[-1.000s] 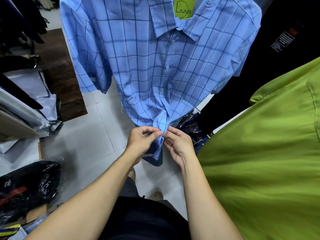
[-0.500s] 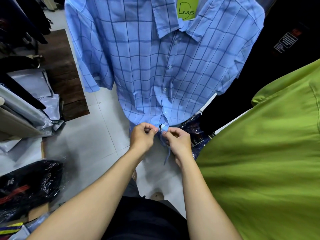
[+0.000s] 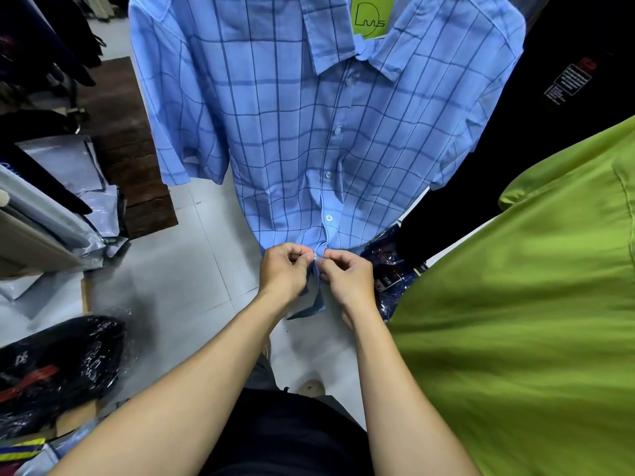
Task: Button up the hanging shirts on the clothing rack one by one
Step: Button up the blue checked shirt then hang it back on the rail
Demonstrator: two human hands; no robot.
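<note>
A light blue short-sleeved cotton shirt with a dark blue windowpane check [image 3: 309,139] hung facing the camera, filling the upper middle of the view, its collar at the top with a lime green neck tag [image 3: 369,15] showing inside it. Down the front placket, a row of small pale buttons [image 3: 329,218] sat closed from the collar to just above the hem.

Both hands met at the bottom of that placket. The left hand [image 3: 283,269] had its fingers curled in, thumb and forefinger pinching the left edge of the fabric near the hem. The right hand [image 3: 347,274] was curled the same way, pinching the opposite edge, its fingertips [image 3: 321,262] touching those of the left hand. Whether the lowest button was through its hole could not be told, since the fingers hid it. A loose tail of the shirt's hem [image 3: 311,305] hung below and between the two wrists.

To the right, close to the camera, a lime green garment [image 3: 522,304] covered much of the frame. Behind it hung a black garment with a small printed label [image 3: 570,80]. A dark blue packaged item in clear plastic [image 3: 395,269] lay just beside the right hand, lower down. On the pale tiled floor [image 3: 178,269] to the left were grey plastic mailer bags [image 3: 68,159] and a black bundle in glossy wrap [image 3: 55,365].
</note>
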